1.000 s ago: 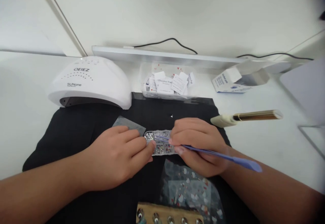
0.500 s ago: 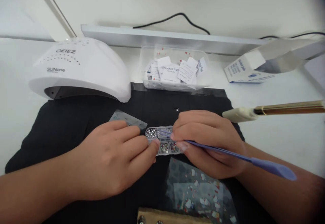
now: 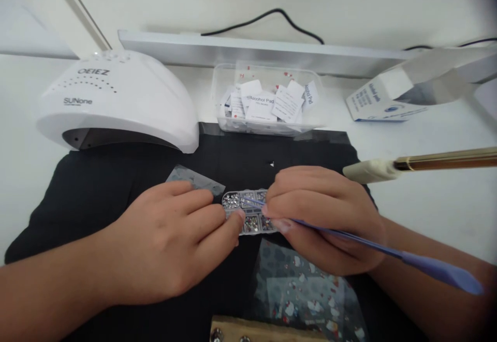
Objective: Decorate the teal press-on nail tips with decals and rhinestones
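My left hand [image 3: 174,238] is closed on the left end of a small clear rhinestone case [image 3: 251,223], its thumb against the front edge. Tiny sparkling stones, some silvery and some mixed in colour, fill the case's compartments. In my right hand [image 3: 322,212] is a pair of thin purple tweezers [image 3: 438,269], pinched between thumb and fingers. Their tips reach into the upper row of compartments, near the divider beside the leftmost one. Whether a stone sits between the tips is too small to tell. My right fingers hide the right end of the case.
On the black cloth [image 3: 128,176] lie a sticker sheet [image 3: 303,285], a smaller clear sheet [image 3: 198,180] and a wooden piece [image 3: 264,330]. Behind stand a white nail lamp [image 3: 132,93], a tub [image 3: 267,124] of alcohol pads and an open carton [image 3: 376,99]. A gold-handled brush [image 3: 446,159] is at right.
The tweezers' rear end has swung right and slightly down, while their tips stay over the upper compartments. The left hand keeps its hold on the case. The whole view has shifted slightly.
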Motion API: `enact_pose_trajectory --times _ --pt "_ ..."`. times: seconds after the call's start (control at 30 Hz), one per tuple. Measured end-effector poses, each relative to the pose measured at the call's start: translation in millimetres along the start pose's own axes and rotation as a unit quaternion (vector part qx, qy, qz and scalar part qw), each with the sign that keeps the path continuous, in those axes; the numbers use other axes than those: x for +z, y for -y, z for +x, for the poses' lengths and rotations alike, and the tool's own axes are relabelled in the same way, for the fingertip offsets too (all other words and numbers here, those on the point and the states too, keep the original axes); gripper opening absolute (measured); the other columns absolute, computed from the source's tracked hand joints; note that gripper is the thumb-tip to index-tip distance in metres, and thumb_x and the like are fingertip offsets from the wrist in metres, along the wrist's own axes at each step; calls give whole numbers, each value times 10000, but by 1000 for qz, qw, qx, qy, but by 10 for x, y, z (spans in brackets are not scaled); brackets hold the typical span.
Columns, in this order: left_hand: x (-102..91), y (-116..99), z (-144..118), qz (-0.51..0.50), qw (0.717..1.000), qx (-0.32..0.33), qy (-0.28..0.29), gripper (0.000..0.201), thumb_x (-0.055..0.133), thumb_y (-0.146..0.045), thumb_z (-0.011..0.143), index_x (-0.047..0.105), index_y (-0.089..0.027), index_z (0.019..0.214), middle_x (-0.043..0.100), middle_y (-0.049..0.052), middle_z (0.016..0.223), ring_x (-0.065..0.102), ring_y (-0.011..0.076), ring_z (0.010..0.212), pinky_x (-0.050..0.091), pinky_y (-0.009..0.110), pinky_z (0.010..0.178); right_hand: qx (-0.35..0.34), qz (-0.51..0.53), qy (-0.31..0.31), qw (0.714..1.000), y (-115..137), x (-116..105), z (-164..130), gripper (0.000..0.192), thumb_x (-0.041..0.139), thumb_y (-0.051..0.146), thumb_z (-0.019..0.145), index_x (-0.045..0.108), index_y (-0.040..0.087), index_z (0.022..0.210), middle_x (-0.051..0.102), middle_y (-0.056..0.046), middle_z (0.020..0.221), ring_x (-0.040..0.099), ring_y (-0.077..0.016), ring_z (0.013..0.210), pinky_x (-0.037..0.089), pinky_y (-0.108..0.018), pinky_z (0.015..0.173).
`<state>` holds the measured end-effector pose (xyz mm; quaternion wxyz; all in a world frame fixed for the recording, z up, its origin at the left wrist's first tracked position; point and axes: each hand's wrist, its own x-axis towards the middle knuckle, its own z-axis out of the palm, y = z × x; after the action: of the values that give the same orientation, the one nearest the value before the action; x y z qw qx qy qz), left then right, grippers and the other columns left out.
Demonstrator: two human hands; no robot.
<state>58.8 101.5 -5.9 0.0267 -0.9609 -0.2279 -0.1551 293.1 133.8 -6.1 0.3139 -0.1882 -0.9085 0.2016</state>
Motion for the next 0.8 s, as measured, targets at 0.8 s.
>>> enact_pose_trajectory --times 0.8 --pt "62 54 -9 28 995 -93 15 440 598 -487 873 575 -137 1139 665 32 836 619 216 745 461 359 618 0 158 -234 959 -98 141 -176 301 559 18 732 681 176 958 628 -39 749 599 -148 637 505 -291 560"
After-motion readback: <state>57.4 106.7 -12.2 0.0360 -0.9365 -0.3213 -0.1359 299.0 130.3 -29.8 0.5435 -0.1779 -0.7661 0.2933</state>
